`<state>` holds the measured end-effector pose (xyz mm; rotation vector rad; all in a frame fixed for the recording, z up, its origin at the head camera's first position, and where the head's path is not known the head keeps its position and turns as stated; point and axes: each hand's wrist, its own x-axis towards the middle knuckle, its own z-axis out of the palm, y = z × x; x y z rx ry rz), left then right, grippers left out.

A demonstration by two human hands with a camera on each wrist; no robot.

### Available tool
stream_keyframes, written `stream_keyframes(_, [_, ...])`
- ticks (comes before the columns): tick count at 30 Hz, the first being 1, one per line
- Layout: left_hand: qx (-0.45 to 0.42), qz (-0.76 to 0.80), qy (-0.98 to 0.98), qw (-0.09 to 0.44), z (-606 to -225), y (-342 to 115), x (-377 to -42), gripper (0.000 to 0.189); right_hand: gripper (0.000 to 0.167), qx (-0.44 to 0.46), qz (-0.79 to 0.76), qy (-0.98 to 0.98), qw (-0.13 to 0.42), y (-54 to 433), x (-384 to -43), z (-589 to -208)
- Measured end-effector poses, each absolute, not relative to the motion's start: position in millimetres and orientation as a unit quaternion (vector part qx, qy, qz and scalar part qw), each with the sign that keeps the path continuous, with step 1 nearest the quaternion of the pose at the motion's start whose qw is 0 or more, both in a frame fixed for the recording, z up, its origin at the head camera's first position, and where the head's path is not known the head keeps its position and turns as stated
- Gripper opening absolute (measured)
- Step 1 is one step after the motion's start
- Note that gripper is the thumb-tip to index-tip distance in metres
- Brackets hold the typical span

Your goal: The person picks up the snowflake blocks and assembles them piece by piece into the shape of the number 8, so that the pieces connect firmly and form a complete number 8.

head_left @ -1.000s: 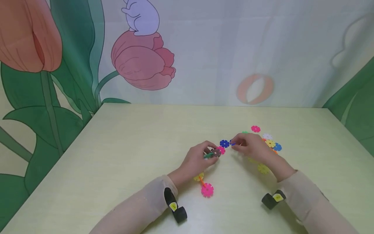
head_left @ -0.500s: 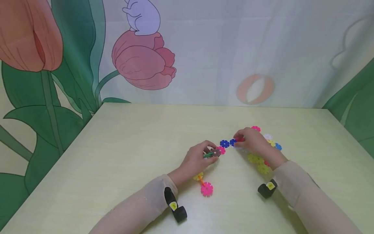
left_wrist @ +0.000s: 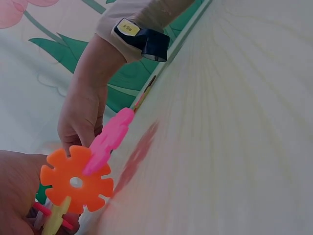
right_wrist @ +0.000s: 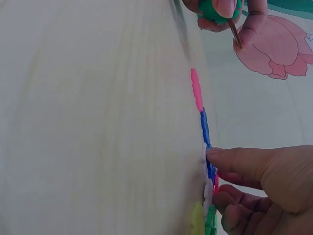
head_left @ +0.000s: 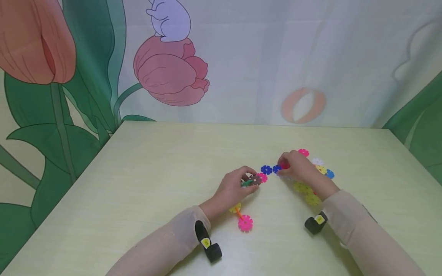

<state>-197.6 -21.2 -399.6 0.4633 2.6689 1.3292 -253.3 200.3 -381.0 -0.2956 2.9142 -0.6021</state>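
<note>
In the head view my left hand (head_left: 230, 188) grips a cluster of joined, notched plastic flower discs. A brown disc (head_left: 255, 180) and a green piece show between thumb and fingers, while a yellow disc (head_left: 235, 207) and a pink disc (head_left: 245, 223) hang below. The left wrist view shows an orange disc (left_wrist: 76, 181) slotted into this cluster. My right hand (head_left: 299, 168) pinches a red disc (head_left: 284, 165), partly hidden by its fingers. In the right wrist view its thumb touches a blue disc (right_wrist: 205, 127) or its neighbour, low over the table.
Loose discs lie around the right hand: a pink disc (head_left: 303, 152), a white disc (head_left: 317, 161), a blue disc (head_left: 330, 174) and yellow discs (head_left: 312, 199). Another blue disc (head_left: 266, 170) lies between the hands on the pale table (head_left: 155, 172). A printed curtain (head_left: 241, 69) hangs behind.
My right hand has shifted slightly right and up from the blue disc, which now shows fully along with the red disc at the fingertips. The left hand keeps its place.
</note>
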Motion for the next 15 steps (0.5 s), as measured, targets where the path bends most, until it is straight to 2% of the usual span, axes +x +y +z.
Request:
stream_keyframes(6, [0.153,0.443,0.881,0.065,-399.9,-21.4,-197.9,0.035,0.026,-0.1,-0.205,0.97,0.079,199.4,-253.6,-381.7])
stream_keyframes(12, [0.15,0.442,0.882,0.068,-399.8,-21.6,-198.1,0.035,0.036,-0.105,-0.205,0.97,0.083,199.1,-253.5,-381.6])
stream_keyframes(15, [0.15,0.44,0.883,0.068,-399.5,-21.5,-197.9,0.035,0.036,-0.103,-0.201,0.97,0.091,199.3,-252.8,-380.2])
